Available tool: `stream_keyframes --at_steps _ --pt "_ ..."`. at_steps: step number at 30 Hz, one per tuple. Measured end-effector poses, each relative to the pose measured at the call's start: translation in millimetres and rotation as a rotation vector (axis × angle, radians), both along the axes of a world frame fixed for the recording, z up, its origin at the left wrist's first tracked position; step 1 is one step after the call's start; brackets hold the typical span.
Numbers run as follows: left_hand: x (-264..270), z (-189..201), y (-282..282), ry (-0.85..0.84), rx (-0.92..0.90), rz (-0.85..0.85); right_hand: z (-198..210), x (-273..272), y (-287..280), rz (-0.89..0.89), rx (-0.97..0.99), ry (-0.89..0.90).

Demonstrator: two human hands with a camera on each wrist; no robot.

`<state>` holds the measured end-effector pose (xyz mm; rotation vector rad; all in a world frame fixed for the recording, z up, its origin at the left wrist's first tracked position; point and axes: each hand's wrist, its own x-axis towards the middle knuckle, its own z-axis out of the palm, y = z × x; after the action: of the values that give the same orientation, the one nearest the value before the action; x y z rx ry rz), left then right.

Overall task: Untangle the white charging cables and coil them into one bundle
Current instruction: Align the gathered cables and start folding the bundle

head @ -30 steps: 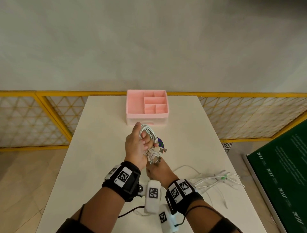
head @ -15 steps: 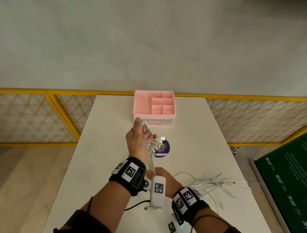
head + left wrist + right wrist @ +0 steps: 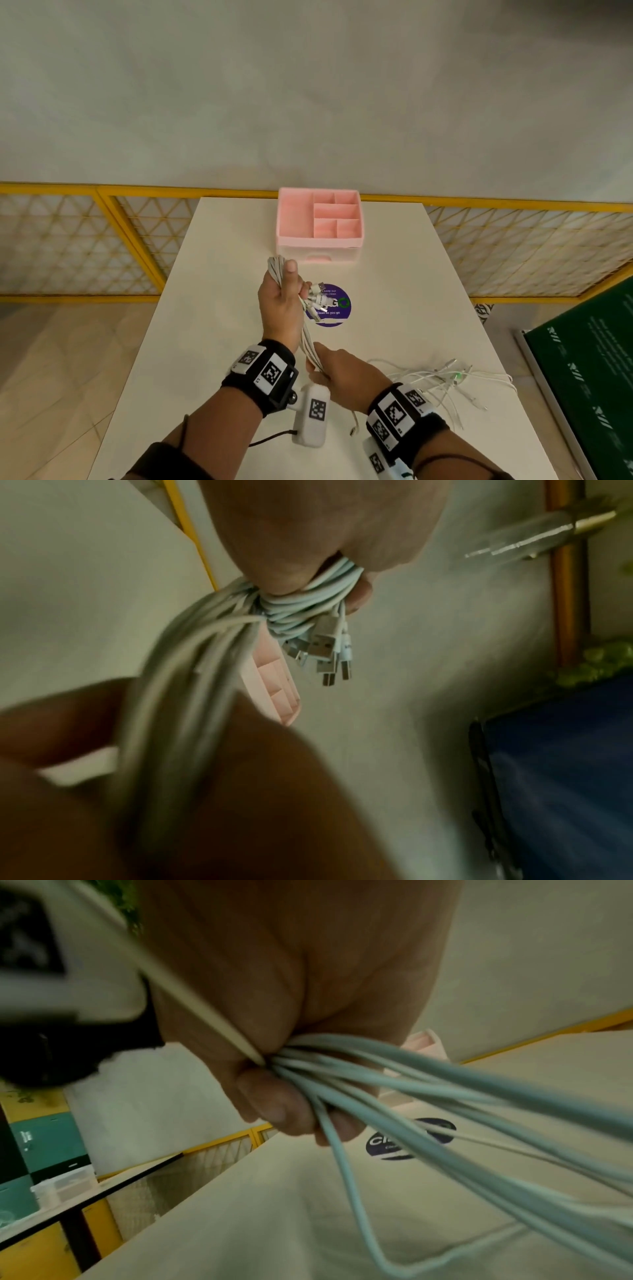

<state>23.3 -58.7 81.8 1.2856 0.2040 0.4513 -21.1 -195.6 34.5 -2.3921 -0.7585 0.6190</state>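
My left hand [image 3: 281, 301] is raised above the table middle and grips a bundle of white cables [image 3: 278, 270], whose looped end sticks out past the thumb. Several USB plugs [image 3: 318, 295] hang from the fist; the left wrist view shows those plugs [image 3: 325, 653] below the wrapped strands [image 3: 308, 599]. The cable strands [image 3: 309, 346] run down to my right hand [image 3: 337, 373], which grips them lower and nearer to me. In the right wrist view the fingers [image 3: 274, 1102] curl round the strands [image 3: 411, 1085]. More loose white cables [image 3: 445, 380] trail on the table to the right.
A pink divided organiser box [image 3: 319, 222] stands at the far end of the white table [image 3: 212, 342]. A round purple sticker [image 3: 330, 306] lies under the plugs. Yellow mesh railing [image 3: 102, 240] borders the table's far side; a green board [image 3: 589, 377] is at right.
My left hand has lifted the looped bundle away from me toward the pink box. The right hand has slid down the strands toward me, so the hands are farther apart and the cables stretched.
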Motion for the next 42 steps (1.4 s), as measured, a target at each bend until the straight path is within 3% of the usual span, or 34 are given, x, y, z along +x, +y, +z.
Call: stream_keyframes --at_steps 2,5,10,15,19,23,25,27,35,37,39,42 --pt "-3.7 -10.4 0.6 -0.062 0.147 -0.072 12.0 3.3 -3.8 0.022 0.03 0.042" --pt "-11.1 -27.5 5.0 -0.085 0.389 -0.2 31.6 8.3 -9.1 -0.018 0.095 0.244" --pt "-17.1 -41.6 7.1 -0.044 0.567 -0.348 44.5 7.7 -10.5 -0.197 0.356 0.658" --pt "-18.2 -37.6 12.7 -0.116 0.885 -0.482 61.4 15.3 -14.8 -0.22 0.447 0.735" --pt "-19.5 -34.1 21.2 -0.12 1.055 -0.622 67.2 22.7 -21.8 -0.373 0.535 0.956" --pt "-24.5 -22.2 23.5 0.04 1.117 -0.824 60.7 29.4 -25.9 -0.452 0.525 1.227" --pt "-26.3 -22.4 21.9 0.125 1.274 -0.842 56.9 31.3 -27.4 -0.469 0.501 1.277" --pt "-25.5 -32.1 20.3 0.149 1.401 -0.834 53.0 32.6 -28.0 -0.469 0.489 1.259" --pt "-20.3 -58.5 17.0 0.187 1.211 -0.861 54.5 41.9 -33.0 -0.584 0.357 1.018" --pt "-20.2 -55.8 17.9 0.336 1.071 -0.901 56.8 52.4 -40.1 -0.676 0.318 0.782" --pt "-21.4 -55.3 21.8 0.513 0.914 -0.967 60.6 63.4 -50.0 -0.739 0.294 0.433" --pt "-19.5 -59.8 29.4 0.618 0.76 -0.954 71.7 66.3 -61.7 -0.715 0.373 -0.114"
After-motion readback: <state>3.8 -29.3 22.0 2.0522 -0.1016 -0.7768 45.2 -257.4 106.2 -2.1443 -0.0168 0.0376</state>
